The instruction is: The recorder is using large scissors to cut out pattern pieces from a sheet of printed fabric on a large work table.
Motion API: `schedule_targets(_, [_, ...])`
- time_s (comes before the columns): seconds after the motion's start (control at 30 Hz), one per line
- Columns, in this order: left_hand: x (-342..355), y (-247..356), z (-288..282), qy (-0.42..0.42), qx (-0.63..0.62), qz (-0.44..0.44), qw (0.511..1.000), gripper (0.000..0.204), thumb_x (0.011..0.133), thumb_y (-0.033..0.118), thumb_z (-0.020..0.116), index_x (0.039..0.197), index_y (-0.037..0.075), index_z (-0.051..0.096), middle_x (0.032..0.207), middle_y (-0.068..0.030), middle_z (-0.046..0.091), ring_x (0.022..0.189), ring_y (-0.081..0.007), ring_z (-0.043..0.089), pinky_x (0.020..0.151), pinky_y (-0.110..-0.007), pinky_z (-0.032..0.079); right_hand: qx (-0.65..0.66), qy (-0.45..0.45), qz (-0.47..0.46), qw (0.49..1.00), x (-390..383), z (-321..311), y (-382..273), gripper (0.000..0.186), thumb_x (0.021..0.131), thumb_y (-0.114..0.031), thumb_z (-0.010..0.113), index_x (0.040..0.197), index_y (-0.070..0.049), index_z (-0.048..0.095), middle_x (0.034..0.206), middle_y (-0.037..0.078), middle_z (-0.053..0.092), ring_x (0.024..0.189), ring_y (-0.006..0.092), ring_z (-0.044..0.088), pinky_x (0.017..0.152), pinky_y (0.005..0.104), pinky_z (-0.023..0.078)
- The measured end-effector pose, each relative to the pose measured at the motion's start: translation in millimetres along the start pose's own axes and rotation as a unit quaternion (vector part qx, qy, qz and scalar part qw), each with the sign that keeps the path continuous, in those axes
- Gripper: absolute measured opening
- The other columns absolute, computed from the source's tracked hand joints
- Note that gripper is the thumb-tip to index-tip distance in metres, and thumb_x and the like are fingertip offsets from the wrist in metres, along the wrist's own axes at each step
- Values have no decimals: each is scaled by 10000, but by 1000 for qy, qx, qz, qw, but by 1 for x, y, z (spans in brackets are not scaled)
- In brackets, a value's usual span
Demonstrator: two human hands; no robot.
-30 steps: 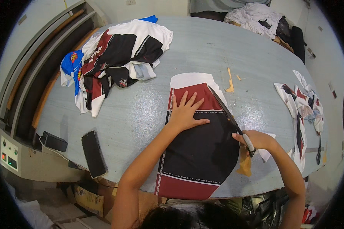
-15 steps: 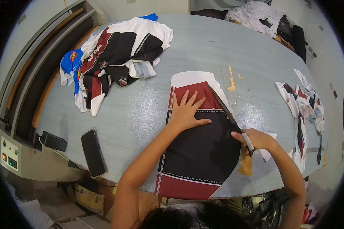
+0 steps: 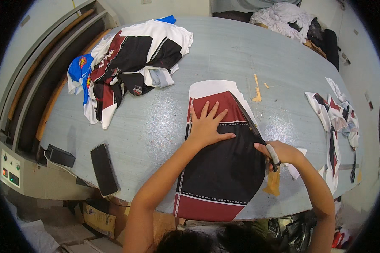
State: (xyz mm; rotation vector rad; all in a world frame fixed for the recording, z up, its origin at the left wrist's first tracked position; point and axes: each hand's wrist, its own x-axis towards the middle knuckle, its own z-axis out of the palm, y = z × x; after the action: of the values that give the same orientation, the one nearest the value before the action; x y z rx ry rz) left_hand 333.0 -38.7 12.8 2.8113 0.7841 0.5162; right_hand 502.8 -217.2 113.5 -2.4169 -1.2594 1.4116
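Observation:
A fabric panel in black and dark red, with white at its far end, lies flat in front of me on the table. My left hand rests on its upper part, fingers spread across the red and black. At the panel's right edge my right hand grips a pair of scissors with pale wrapping on the handle. The blades point away from me along the border between the red and black cloth and the white margin. Beside my right hand lies a white scrap.
A heap of printed garments lies at the far left, and fabric offcuts at the right. A phone and a black box with a cable sit near the left edge. A roller machine borders the table.
My right hand and the scissors have shifted very slightly left, and the handles look closer together. My left hand stays spread in the same place on the panel.

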Motion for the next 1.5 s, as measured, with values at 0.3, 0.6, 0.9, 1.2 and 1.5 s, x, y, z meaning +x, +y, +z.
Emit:
schedule_targets(0.3, [0,-2,5,7,-9,0,1000,929,645,788,534,1367,212,439,1479,-137,291,1389,-357,174,1027,-684,-28,-85,31,-41,995,2,4,2,824,909,-654,265,507,-13,590,473,81,576,533,220,649,604,303,516])
schedule_targets(0.6, [-1,0,6,3,-20,-6,1000,940,645,789,524,1370,199,436,1485,-143,274,1392,-367,152,1001,-711,-58,-73,31,-24,997,1,4,-1,771,931,-591,317,526,2,599,469,94,575,525,238,649,585,319,517])
schedule_targets(0.9, [-2,5,6,16,-13,-8,1000,934,641,781,543,1365,198,443,1479,-150,283,1388,-374,163,1000,-715,-36,-113,44,-22,992,3,4,0,769,910,-613,360,530,12,599,481,95,589,505,213,650,526,289,512])
schedule_targets(1.2, [-4,5,10,38,-12,-3,999,930,635,776,560,1348,187,467,1469,-156,305,1380,-378,188,1000,-714,-18,-84,14,-2,996,12,-2,-14,773,904,-644,319,507,-29,571,497,86,596,508,197,643,555,298,509])
schedule_targets(1.5, [-6,6,11,34,-13,-10,999,943,629,781,551,1350,179,463,1469,-159,301,1378,-386,184,984,-733,-13,-92,61,-34,993,14,8,-14,711,933,-532,394,574,43,608,466,131,567,487,250,637,518,328,513])
